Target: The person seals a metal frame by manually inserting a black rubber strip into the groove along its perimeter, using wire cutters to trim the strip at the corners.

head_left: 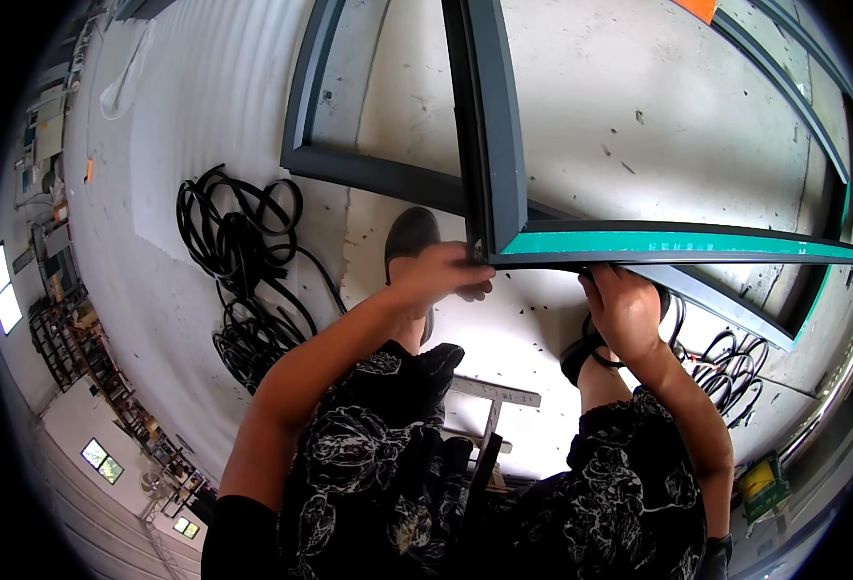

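Dark-grey, mitre-cornered metal frame point(507, 145) sits just ahead of the body. Left hand point(441, 274) half-curled at its near-left corner, grip unclear. Right hand point(627, 309) curls under the edge faced with smooth green film point(688, 242), fingertips hidden, can't tell hold. Looks like edge work: brace corner, press evenly. Loopy, flexible-looking black coils point(238, 237) lie left.

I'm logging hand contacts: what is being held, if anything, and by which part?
Seemingly the dark frame: left hand at its near-left corner, right hand at its near edge; the grip is partly hidden.
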`<state>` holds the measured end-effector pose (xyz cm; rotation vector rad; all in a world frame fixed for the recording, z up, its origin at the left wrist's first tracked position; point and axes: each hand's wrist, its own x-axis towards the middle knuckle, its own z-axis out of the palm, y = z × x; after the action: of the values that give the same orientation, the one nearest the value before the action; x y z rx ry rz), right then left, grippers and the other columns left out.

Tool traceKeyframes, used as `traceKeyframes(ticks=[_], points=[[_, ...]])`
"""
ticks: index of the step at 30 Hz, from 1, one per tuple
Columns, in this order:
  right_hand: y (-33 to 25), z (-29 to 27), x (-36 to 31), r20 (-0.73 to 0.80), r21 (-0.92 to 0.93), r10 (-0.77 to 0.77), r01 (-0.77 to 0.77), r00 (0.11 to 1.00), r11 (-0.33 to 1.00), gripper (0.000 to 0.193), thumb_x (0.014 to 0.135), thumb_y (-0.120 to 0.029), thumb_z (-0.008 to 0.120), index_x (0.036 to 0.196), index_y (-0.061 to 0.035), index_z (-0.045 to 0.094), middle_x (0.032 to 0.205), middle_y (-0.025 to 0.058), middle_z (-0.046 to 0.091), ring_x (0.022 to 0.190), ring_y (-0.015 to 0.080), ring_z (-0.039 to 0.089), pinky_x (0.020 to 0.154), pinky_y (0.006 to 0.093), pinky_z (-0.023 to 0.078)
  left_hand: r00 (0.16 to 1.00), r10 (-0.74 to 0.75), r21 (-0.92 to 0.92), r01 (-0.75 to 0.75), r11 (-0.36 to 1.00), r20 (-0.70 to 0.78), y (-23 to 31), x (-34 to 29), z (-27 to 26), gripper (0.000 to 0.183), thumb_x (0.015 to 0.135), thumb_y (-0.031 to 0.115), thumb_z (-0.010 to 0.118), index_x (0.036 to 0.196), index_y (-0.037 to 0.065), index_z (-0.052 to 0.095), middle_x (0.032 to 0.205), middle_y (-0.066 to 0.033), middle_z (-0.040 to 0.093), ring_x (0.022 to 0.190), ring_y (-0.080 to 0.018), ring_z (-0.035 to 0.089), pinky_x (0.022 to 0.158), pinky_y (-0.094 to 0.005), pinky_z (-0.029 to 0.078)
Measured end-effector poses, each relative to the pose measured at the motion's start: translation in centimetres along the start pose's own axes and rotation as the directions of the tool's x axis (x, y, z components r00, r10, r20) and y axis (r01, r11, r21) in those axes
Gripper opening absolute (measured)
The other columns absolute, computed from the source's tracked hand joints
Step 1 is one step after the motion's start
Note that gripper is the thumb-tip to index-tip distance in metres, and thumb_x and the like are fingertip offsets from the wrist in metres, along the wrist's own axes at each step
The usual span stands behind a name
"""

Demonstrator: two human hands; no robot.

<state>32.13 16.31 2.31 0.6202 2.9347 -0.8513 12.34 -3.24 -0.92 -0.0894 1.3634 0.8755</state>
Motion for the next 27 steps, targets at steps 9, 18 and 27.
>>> traceKeyframes(ticks=[9,18,27], points=[[0.1,-0.1,0.0,0.054,-0.034,0.025,-0.023,0.998,0.999,0.013,0.077,-0.013,0.068,0.08,-0.0051,0.059,0.062,0.0116,0.059,0.054,0.0294,0.059,0.051,0.037,0.048,1.0,-0.005,-0.098,0.006,0.995,0.008,1.0,-0.1,1.9,0.022,0.084,0.018,0.07,0.092,0.0,0.062,0.081,-0.0108,0.066,0.072,-0.0188,0.066,0.067,-0.0298,0.054],[0.4,0.0,-0.2,0.035,-0.017,0.037,-0.037,0.999,0.999,0.014,0.077,-0.016,0.069,0.077,-0.0061,0.059,0.062,0.0121,0.058,0.055,0.0301,0.059,0.051,0.0379,0.048,0.999,0.008,-0.031,-0.007,0.999,0.049,0.6,0.8,0.7,0.027,0.084,0.018,0.07,0.099,-0.003,0.061,0.083,-0.0124,0.067,0.072,-0.0207,0.068,0.066,-0.0293,0.056],[12.5,-10.7,-5.8,0.005,-0.259,0.497,-0.479,0.868,0.839,0.02,0.076,-0.005,0.067,0.096,-0.008,0.065,0.075,0.0137,0.065,0.066,0.0269,0.064,0.06,0.0344,0.049,0.99,0.015,0.063,-0.025,0.998,0.141,0.5,-0.2,-0.3,0.024,0.087,0.007,0.064,0.107,-0.004,0.058,0.098,-0.016,0.066,0.092,-0.0233,0.066,0.081,-0.0324,0.054]])
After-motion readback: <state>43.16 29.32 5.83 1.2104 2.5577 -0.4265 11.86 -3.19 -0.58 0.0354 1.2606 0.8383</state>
